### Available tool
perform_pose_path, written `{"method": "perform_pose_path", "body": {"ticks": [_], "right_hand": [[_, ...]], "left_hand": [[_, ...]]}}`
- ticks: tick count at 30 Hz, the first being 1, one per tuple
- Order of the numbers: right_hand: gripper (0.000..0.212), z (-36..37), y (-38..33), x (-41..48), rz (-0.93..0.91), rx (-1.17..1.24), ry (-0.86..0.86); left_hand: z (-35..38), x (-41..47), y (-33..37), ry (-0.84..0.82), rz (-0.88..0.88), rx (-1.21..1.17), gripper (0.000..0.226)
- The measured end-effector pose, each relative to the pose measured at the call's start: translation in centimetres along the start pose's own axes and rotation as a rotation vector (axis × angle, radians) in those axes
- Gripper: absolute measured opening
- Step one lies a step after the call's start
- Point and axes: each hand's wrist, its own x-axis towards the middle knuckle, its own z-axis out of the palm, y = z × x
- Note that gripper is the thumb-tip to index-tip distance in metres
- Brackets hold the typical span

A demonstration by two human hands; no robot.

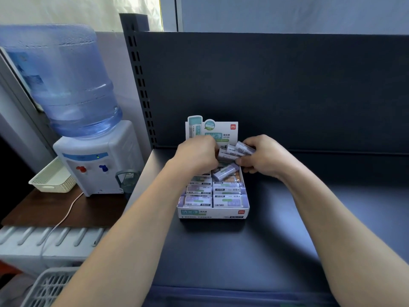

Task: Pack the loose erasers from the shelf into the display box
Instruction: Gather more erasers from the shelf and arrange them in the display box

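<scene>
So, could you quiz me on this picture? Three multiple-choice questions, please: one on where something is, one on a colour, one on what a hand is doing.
1. Where does the display box stand? A on the floor; B on the dark shelf; C on a chair.
2. What colours are the water dispenser's two taps? A both green; B yellow and white; C red and blue.
3. What is the right hand doing? A holding several erasers; B lying flat and empty; C pointing upward.
Answers: 1 B, its base sits on the shelf surface. 2 C, one is red, the other blue. 3 A, its fingers curl around a bunch of wrapped erasers.
</scene>
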Motion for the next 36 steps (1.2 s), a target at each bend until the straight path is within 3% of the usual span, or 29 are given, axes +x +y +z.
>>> {"method": "perform_pose_path", "body": {"ticks": [5,11,16,21,30,36], "right_hand": [[0.011,0.0,-0.1,0.0,0.008,0.023,-0.006],[0.010,-0.1,-0.2,0.0,0.032,0.036,0.003],[0.008,-0.1,-0.1,-0.1,0.044,0.046,0.000],[0.010,-0.3,0.2,0.1,0.056,0.050,0.000],[0.007,-0.5,0.5,0.2,0.055,0.061,0.016],[0.007,-0.4,0.5,0.3,0.050,0.050,0.019]], "left_hand": [[0.3,0.5,-0.2,0.006,-0.012,-0.002,0.005],[0.2,0.5,0.5,0.035,0.030,0.087,0.014],[0.0,0.7,0.1,-0.013,0.037,0.014,0.025],[0.4,0.6,-0.6,-0.025,0.041,-0.076,0.011],[0.1,0.2,-1.4,-0.018,0.032,-0.295,0.015],[0.9,0.2,-0.9,0.045,0.026,-0.213,0.005]]}}
